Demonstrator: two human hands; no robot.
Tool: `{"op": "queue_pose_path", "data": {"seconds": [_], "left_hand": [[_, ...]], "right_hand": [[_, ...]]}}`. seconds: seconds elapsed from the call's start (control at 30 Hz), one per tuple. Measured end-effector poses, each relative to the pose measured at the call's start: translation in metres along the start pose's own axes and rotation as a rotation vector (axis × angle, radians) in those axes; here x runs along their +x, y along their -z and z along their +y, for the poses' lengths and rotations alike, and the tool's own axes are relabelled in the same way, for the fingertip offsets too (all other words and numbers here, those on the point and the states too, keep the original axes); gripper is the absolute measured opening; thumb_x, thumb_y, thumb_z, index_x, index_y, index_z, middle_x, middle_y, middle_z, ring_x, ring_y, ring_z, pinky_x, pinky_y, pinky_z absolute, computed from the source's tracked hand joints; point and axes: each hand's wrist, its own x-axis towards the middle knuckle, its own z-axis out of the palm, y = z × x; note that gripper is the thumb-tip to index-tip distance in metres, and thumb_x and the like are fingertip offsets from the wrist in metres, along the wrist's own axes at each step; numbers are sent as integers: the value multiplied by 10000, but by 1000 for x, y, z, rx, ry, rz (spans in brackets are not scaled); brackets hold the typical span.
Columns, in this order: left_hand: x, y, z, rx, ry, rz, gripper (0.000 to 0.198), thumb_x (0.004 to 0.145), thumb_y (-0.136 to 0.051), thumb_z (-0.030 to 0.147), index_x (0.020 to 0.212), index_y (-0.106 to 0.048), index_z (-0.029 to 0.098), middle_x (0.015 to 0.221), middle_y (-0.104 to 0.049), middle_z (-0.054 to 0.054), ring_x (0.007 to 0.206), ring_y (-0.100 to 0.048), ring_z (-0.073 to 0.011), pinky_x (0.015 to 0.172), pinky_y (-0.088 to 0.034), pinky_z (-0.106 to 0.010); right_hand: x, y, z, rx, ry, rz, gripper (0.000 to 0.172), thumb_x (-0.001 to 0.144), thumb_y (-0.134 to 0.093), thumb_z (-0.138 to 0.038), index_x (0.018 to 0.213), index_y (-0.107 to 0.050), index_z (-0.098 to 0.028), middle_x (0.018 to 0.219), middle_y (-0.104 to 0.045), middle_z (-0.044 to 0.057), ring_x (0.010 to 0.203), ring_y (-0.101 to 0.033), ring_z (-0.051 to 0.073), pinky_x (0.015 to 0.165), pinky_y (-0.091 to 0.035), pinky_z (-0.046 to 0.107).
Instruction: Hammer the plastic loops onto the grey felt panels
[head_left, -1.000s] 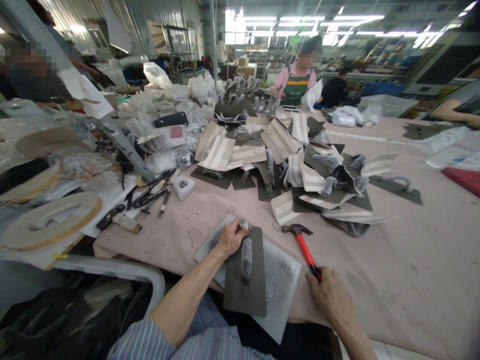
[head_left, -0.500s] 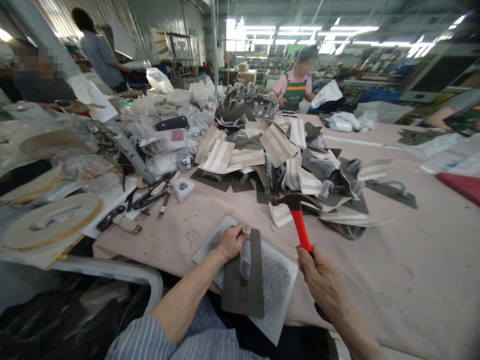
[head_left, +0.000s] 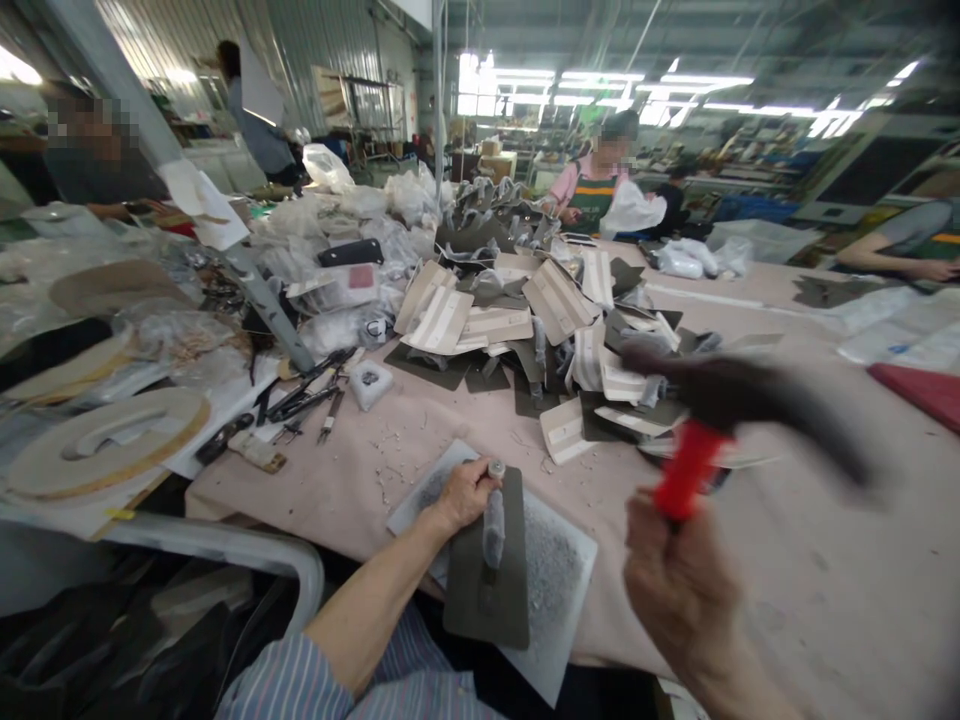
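My left hand grips the end of a grey padded handle, which is fixed on a dark grey flat plate. That plate lies on a speckled grey sheet at the table's near edge. My right hand is raised above the table, shut around the red grip of a hammer. The hammer's dark head is heavily blurred and hangs to the right of the plate, touching nothing I can see.
A heap of dark plates and beige striped pieces fills the table's middle. Pliers and scissors and round wooden forms lie left, beside plastic bags. Several co-workers work beyond, and a curved metal rail runs near left.
The hammer has risen from near the table and swung up and to the right, now blurred with motion. My left hand and the plate have stayed in place.
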Motion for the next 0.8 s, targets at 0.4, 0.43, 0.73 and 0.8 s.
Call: {"op": "queue_pose_path", "data": {"seconds": [0.4, 0.43, 0.73, 0.8], "left_hand": [[-1, 3, 4, 20, -20, -20, 50, 804, -598, 172, 806, -647, 181, 729, -626, 8, 703, -558, -151, 681, -418, -237], [-1, 3, 4, 10, -19, -14, 43, 799, -606, 176, 803, -648, 181, 725, -624, 10, 699, -554, -149, 680, -417, -236], [8, -4, 6, -407, 179, 156, 194, 689, -754, 268, 828, -670, 162, 733, -659, 10, 670, -594, -143, 647, -473, -231], [13, -4, 3, -533, 240, 247, 224, 665, -767, 271, 827, -665, 153, 739, -668, 8, 667, -600, -138, 636, -473, -225]], "right_hand": [[-48, -53, 95, -310, -213, -763, 302, 1017, -317, -364, 855, -520, -212, 717, -652, 62, 674, -622, 217, 564, -314, 277], [-50, -60, 102, -326, -232, -736, 299, 1013, -319, -355, 909, -550, -196, 771, -662, 82, 706, -627, 225, 589, -349, 287], [-50, -101, 10, 113, 506, -581, 526, 868, -434, -85, 1364, -443, -259, 1405, -456, 93, 1180, -508, 234, 933, -451, 378], [-48, -108, -12, 58, 557, -605, 429, 869, -454, -84, 1267, -510, -233, 1335, -505, 93, 1090, -529, 230, 885, -448, 368]]}}
